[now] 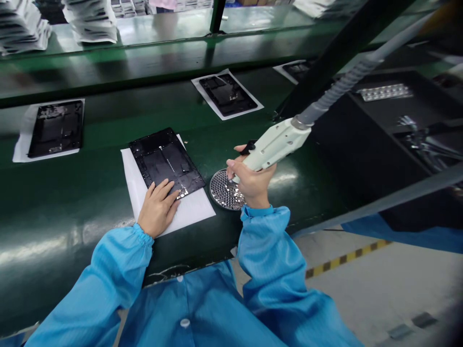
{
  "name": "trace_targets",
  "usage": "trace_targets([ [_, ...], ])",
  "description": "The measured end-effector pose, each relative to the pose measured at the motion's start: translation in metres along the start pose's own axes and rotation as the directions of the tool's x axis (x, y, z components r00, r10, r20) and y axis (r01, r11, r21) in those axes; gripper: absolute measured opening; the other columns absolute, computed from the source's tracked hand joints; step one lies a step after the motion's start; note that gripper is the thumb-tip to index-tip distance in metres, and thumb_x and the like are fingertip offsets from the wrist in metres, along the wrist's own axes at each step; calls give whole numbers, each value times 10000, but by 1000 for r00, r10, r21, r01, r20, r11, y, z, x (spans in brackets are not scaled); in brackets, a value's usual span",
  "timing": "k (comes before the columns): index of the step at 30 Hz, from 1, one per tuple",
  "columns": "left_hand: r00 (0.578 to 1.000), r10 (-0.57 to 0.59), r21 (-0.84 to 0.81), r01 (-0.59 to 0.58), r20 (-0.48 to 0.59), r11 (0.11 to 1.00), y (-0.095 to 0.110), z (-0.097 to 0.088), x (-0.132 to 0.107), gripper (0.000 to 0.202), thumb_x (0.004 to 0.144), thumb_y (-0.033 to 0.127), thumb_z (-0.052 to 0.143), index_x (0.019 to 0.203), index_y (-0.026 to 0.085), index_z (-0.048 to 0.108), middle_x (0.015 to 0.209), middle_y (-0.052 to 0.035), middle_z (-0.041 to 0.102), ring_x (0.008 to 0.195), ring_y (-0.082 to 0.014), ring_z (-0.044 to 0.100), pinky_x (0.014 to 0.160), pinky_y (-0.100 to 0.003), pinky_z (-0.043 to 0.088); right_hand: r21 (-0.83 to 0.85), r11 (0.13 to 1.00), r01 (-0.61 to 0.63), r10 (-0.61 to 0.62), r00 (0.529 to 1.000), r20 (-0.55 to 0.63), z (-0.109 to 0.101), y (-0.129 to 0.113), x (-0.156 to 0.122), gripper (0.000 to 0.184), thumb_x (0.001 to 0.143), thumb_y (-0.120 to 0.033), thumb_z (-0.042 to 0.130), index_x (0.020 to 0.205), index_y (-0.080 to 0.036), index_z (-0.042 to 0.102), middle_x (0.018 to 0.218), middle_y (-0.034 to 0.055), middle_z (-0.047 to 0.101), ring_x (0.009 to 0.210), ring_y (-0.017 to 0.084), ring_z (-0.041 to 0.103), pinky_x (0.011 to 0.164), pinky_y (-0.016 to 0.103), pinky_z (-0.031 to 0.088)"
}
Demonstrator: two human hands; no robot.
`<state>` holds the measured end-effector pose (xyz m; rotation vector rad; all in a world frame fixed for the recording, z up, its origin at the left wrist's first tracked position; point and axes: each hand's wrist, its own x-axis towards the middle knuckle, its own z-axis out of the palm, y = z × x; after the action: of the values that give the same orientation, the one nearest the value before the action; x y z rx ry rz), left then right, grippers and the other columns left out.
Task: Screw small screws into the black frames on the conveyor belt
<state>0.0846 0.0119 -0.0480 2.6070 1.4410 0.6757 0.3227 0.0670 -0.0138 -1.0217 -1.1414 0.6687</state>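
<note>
My left hand (159, 207) lies with fingers stretched over the lower left corner of a black tablet housing (168, 161). Under the housing is a sheet of white paper (195, 212), and the housing sits askew on it. Wrapped round a pale, handheld electric screwdriver (277, 142), my right hand (251, 180) holds it tilted, with its grey hose running up to the right. The tool's lower end is over a round perforated metal tray (219, 190) with small shiny pieces in it, probably screws. My right hand partly covers the tray.
Further tablet housings on white paper lie on the green bench (101, 193): one at left (56, 127), one at back (229, 94). A dark post (336, 53) slants across the right. Stacks of white sheets (90, 21) stand on the back shelf. A black box (383, 125) is at right.
</note>
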Motion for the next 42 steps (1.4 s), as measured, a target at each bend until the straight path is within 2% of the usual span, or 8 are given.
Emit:
trace_targets([
  [4, 1000, 1, 23, 0, -9, 1000, 1, -2, 0, 293, 947, 294, 478, 1123, 150, 662, 1298, -141, 607, 1289, -304, 495, 1090, -550, 343, 8, 999, -34, 34, 999, 21, 0, -5, -1, 225, 695, -161, 686, 889, -238, 601, 460, -96, 545, 381, 117, 494, 466, 304, 461],
  [8, 996, -79, 48, 81, -44, 996, 2, -3, -1, 296, 920, 351, 535, 1107, 160, 665, 1304, -154, 601, 1289, -343, 485, 1074, -601, 315, -3, 998, -61, 61, 997, 38, 0, -7, 0, 213, 704, -164, 691, 890, -227, 610, 459, -84, 553, 400, 125, 510, 499, 318, 470],
  [14, 985, -167, 21, 168, -48, 985, 3, 1, -2, 337, 888, 395, 585, 1119, 168, 677, 1315, -156, 590, 1299, -345, 468, 1062, -599, 327, 55, 998, 24, -22, 999, -28, 5, -12, -4, 259, 666, -166, 712, 904, -219, 625, 455, -92, 560, 358, 117, 483, 437, 295, 445],
  [17, 986, -163, 21, 163, -21, 986, 5, 2, -1, 319, 901, 402, 566, 1118, 202, 689, 1322, -135, 588, 1312, -330, 454, 1068, -581, 329, 134, 990, 40, -41, 999, 3, 22, -24, -11, 264, 691, -167, 700, 940, -208, 618, 467, -98, 561, 361, 105, 485, 449, 283, 459],
  [20, 988, -153, 39, 153, 3, 987, 7, 2, 0, 316, 919, 413, 533, 1105, 221, 702, 1333, -124, 581, 1317, -332, 444, 1073, -587, 316, 178, 984, -16, -8, 991, 133, 49, -31, -21, 264, 718, -176, 679, 966, -213, 597, 474, -105, 556, 367, 98, 494, 453, 274, 464],
  [26, 987, -147, 55, 144, 62, 988, 12, -2, 2, 339, 927, 424, 512, 1144, 234, 689, 1362, -123, 557, 1322, -352, 429, 1060, -609, 319, 101, 992, -72, 42, 961, 272, 89, -20, -37, 232, 736, -203, 662, 951, -212, 575, 489, -98, 567, 395, 111, 519, 495, 299, 497],
  [37, 981, -160, 2, 160, 106, 987, 16, -3, 4, 340, 935, 407, 497, 1159, 224, 677, 1399, -124, 520, 1337, -359, 398, 1067, -631, 287, 79, 996, -40, 10, 939, 344, 85, -13, -45, 213, 764, -196, 648, 951, -210, 546, 505, -90, 559, 406, 116, 528, 481, 293, 490],
  [42, 976, -171, 6, 171, 132, 985, 18, -5, 4, 350, 932, 393, 502, 1196, 224, 657, 1397, -128, 521, 1350, -361, 384, 1068, -631, 291, -15, 1000, 7, -1, 927, 375, 83, -10, -48, 193, 784, -226, 633, 961, -203, 560, 511, -80, 555, 477, 129, 572, 542, 316, 516],
])
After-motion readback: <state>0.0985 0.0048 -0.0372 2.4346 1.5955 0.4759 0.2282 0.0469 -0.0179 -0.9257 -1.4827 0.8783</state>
